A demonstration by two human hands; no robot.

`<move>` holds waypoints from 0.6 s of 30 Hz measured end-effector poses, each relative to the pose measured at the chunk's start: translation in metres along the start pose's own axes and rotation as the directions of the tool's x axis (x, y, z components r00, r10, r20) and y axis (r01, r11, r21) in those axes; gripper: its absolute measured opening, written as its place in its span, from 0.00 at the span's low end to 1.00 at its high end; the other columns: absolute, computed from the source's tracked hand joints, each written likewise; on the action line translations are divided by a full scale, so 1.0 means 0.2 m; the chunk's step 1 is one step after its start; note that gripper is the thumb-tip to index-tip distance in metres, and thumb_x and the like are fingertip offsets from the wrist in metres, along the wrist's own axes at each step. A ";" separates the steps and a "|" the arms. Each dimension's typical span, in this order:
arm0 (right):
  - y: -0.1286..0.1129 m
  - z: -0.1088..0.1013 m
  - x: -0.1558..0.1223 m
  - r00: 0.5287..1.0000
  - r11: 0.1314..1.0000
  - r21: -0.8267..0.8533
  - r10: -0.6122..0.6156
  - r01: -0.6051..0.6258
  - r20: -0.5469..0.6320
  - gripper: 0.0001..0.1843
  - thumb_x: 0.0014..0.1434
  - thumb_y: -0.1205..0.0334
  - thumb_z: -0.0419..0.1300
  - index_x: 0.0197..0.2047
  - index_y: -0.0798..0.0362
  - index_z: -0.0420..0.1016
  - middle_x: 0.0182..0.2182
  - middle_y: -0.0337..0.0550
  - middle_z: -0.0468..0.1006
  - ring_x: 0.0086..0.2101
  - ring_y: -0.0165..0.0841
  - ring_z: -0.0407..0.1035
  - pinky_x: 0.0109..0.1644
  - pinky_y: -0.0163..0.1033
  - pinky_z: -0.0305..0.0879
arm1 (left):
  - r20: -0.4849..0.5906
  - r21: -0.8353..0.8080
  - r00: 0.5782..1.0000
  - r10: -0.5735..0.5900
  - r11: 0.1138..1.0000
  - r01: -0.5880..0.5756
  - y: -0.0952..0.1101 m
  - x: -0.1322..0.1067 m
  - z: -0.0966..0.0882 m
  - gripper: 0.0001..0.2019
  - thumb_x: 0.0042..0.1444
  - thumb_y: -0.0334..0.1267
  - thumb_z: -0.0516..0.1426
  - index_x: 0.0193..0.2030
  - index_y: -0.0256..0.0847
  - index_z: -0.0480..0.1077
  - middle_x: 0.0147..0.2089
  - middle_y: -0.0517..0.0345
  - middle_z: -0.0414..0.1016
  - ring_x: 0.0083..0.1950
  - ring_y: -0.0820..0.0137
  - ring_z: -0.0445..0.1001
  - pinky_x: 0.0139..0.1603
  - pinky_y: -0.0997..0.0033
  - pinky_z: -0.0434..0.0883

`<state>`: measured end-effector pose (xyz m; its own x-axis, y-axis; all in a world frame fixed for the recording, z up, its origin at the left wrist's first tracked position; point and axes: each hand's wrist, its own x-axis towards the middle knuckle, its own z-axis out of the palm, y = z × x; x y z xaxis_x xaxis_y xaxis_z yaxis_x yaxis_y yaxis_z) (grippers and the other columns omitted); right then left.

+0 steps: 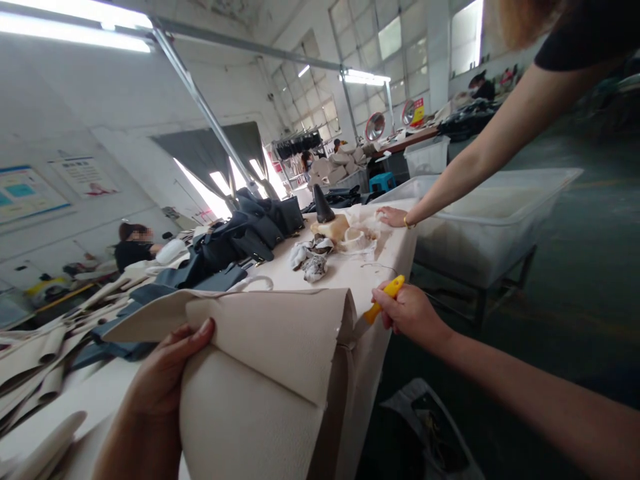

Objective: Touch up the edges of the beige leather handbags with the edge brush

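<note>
My left hand (173, 363) grips a folded beige leather piece (260, 413), its thumb on top near the upper left fold. The piece stands up from the table, with an opening along its right edge. In my right hand (413, 313) is a putty knife (387, 297) with a yellow handle and a flat, pale blade. The blade's tip is at the right edge of the leather, by the opening; whether it touches inside is hard to make out.
Beyond the leather lie crumpled stained rags (315, 259), a black cone (323, 203) and a roll of tape (353, 240). Dark leather pieces (235, 233) are heaped at the left. Another person's hand (393, 217) rests on the table's far corner, beside a white bin (480, 227).
</note>
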<state>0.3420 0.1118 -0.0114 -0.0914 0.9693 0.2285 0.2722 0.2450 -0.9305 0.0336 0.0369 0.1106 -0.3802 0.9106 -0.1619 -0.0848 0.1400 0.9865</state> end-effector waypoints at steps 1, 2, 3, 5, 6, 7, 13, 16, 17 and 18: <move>0.01 0.00 0.01 0.999 0.999 -0.017 -0.033 0.032 -0.025 0.24 0.60 0.48 0.48 0.18 0.51 0.65 0.11 0.36 0.67 0.12 0.27 0.61 0.20 0.33 0.58 | -0.013 -0.002 1.000 0.002 1.000 -0.002 0.00 0.00 0.00 0.22 0.17 0.34 0.74 0.26 0.37 0.78 0.22 0.53 0.79 0.19 0.60 0.75 0.18 0.70 0.76; 0.02 0.00 0.03 0.997 0.998 -0.029 -0.062 0.061 -0.050 0.25 0.61 0.48 0.48 0.17 0.51 0.64 0.11 0.36 0.68 0.13 0.27 0.62 0.20 0.33 0.58 | -0.026 -0.006 1.000 0.017 1.000 -0.017 0.00 -0.01 0.01 0.22 0.17 0.35 0.74 0.26 0.37 0.78 0.22 0.53 0.79 0.19 0.60 0.76 0.18 0.71 0.75; 0.02 -0.01 0.04 0.994 0.996 -0.038 -0.085 0.083 -0.068 0.25 0.61 0.48 0.48 0.17 0.50 0.64 0.12 0.36 0.68 0.13 0.27 0.62 0.21 0.33 0.59 | -0.035 -0.013 0.999 0.034 0.999 -0.035 0.00 -0.01 0.01 0.22 0.17 0.35 0.74 0.26 0.37 0.78 0.22 0.54 0.79 0.20 0.60 0.76 0.18 0.71 0.75; 0.03 -0.01 0.06 0.990 0.992 -0.056 -0.118 0.114 -0.077 0.26 0.61 0.47 0.48 0.16 0.50 0.63 0.12 0.36 0.68 0.14 0.27 0.62 0.23 0.34 0.60 | -0.035 -0.025 0.998 0.047 0.999 -0.048 0.00 -0.01 0.01 0.21 0.18 0.36 0.74 0.26 0.38 0.78 0.22 0.54 0.79 0.20 0.60 0.76 0.17 0.73 0.74; 0.03 0.00 0.06 0.989 0.990 -0.067 -0.133 0.128 -0.072 0.26 0.61 0.48 0.48 0.16 0.50 0.63 0.12 0.36 0.68 0.14 0.27 0.62 0.24 0.34 0.60 | -0.032 -0.034 0.999 0.034 0.999 -0.035 0.00 -0.01 0.02 0.21 0.18 0.35 0.74 0.26 0.37 0.78 0.21 0.55 0.78 0.20 0.60 0.76 0.17 0.73 0.74; 0.03 0.00 0.06 0.987 0.987 -0.079 -0.148 0.143 -0.062 0.25 0.61 0.48 0.48 0.16 0.50 0.63 0.13 0.36 0.68 0.15 0.27 0.62 0.24 0.34 0.60 | -0.030 -0.043 0.999 0.011 0.999 -0.012 0.01 -0.01 0.02 0.21 0.18 0.34 0.74 0.25 0.37 0.77 0.21 0.55 0.78 0.20 0.60 0.76 0.16 0.73 0.74; -0.03 0.01 0.00 0.989 0.997 0.005 -0.078 0.078 0.122 0.22 0.61 0.48 0.49 0.21 0.51 0.65 0.11 0.33 0.67 0.12 0.25 0.59 0.20 0.32 0.55 | -0.028 -0.072 0.999 -0.016 0.997 0.014 0.00 -0.01 0.03 0.22 0.14 0.34 0.75 0.24 0.36 0.77 0.21 0.53 0.78 0.16 0.62 0.73 0.14 0.71 0.72; -0.05 0.02 -0.03 0.988 0.995 0.099 -0.033 0.019 0.148 0.22 0.60 0.46 0.49 0.23 0.52 0.67 0.12 0.33 0.67 0.12 0.24 0.58 0.18 0.30 0.54 | -0.009 -0.062 1.000 0.019 0.998 -0.019 -0.01 -0.01 0.02 0.22 0.18 0.35 0.75 0.26 0.36 0.77 0.22 0.53 0.79 0.15 0.65 0.73 0.14 0.73 0.72; -0.06 0.02 -0.04 0.989 0.993 0.120 -0.016 -0.002 0.148 0.22 0.60 0.46 0.49 0.24 0.52 0.67 0.12 0.34 0.68 0.12 0.24 0.58 0.17 0.30 0.53 | -0.004 -0.058 1.000 0.023 0.998 -0.023 -0.01 -0.01 0.02 0.22 0.19 0.35 0.74 0.27 0.36 0.78 0.22 0.54 0.79 0.15 0.65 0.73 0.14 0.74 0.72; -0.06 0.02 -0.05 0.988 0.990 0.138 0.008 -0.029 0.153 0.22 0.59 0.45 0.49 0.24 0.52 0.67 0.12 0.34 0.68 0.12 0.24 0.58 0.17 0.30 0.52 | -0.001 -0.056 1.000 0.018 0.998 -0.018 -0.01 -0.01 0.02 0.22 0.20 0.35 0.74 0.27 0.36 0.78 0.22 0.54 0.79 0.16 0.64 0.73 0.15 0.74 0.72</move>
<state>0.3356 0.0998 -0.0039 -0.2352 0.9561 0.1746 0.1401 0.2111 -0.9674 0.0384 0.0370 0.1087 -0.3829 0.9126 -0.1438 -0.1292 0.1012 0.9864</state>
